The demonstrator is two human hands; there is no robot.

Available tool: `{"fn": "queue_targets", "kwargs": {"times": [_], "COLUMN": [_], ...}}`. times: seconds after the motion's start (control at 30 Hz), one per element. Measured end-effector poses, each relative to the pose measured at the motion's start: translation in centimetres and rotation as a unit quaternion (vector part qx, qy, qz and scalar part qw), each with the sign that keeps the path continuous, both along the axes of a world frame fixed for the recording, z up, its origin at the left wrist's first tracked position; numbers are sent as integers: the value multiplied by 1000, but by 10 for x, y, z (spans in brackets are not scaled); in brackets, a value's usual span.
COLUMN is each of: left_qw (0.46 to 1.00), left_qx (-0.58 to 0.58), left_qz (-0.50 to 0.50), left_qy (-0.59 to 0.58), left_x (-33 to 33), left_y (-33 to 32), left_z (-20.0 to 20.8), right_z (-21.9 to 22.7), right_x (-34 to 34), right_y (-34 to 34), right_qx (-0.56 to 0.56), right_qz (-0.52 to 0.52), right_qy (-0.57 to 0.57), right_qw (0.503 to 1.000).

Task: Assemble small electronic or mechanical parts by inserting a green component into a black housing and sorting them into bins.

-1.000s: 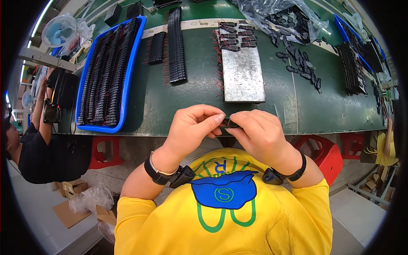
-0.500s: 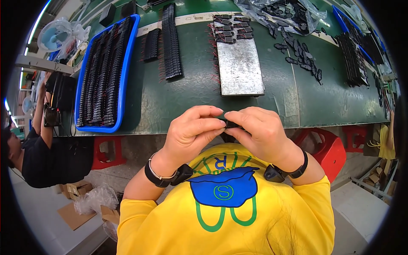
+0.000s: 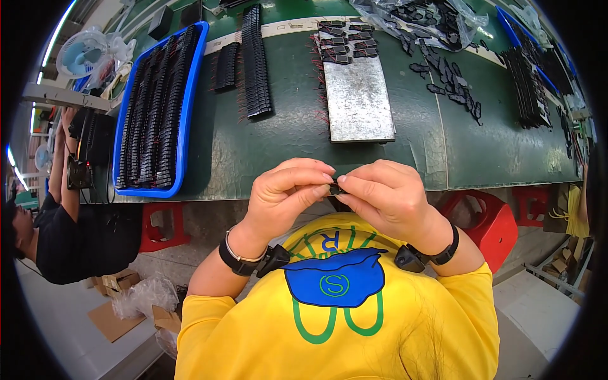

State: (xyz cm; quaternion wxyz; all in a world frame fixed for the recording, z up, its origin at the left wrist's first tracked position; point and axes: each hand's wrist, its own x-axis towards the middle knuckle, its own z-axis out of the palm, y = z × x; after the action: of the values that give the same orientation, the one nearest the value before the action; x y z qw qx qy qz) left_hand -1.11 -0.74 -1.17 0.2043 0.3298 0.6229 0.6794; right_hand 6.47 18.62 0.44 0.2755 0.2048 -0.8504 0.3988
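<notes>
My left hand (image 3: pixel 288 193) and my right hand (image 3: pixel 386 193) meet in front of my chest, by the near table edge. Between their fingertips is a small black part (image 3: pixel 335 188), pinched from both sides and mostly covered by the fingers. Straight ahead lies a metal plate (image 3: pixel 360 104), its far end carrying several small black parts with red wires (image 3: pixel 345 44). To the right of it, loose flat black pieces (image 3: pixel 453 82) are scattered on the green table (image 3: pixel 285 149).
A blue tray (image 3: pixel 183 136) of black parts in rows stands at the left. Rows of wired black parts (image 3: pixel 255 69) lie beside it. A plastic bag (image 3: pixel 465 22) and stacked black strips (image 3: pixel 525 95) sit to the right. Red stools (image 3: pixel 484 228) flank me; a co-worker (image 3: pixel 69 234) is at far left.
The fingers of both hands have shifted slightly around the small black part, and its dark end shows more between the fingertips. The things on the table stay as they were.
</notes>
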Motion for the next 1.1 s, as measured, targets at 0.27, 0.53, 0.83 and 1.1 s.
{"fn": "queue_targets", "kwargs": {"times": [0.27,0.53,0.83,1.1], "left_qw": [987,956,964,941], "left_qx": [29,-29,-108,-68], "left_qz": [-17,-29,1,-55], "left_qy": [-158,-291,-244,-326], "left_x": [6,6,3,-3], "left_y": [1,2,9,9], "left_z": [-2,8,14,13], "right_z": [-1,-1,-2,-10], "right_x": [0,3,6,5], "right_y": [3,3,5,9], "right_qx": [15,41,82,32], "right_qz": [7,-1,0,16], "right_qy": [24,48,70,84], "right_qw": [1000,998,994,996]}}
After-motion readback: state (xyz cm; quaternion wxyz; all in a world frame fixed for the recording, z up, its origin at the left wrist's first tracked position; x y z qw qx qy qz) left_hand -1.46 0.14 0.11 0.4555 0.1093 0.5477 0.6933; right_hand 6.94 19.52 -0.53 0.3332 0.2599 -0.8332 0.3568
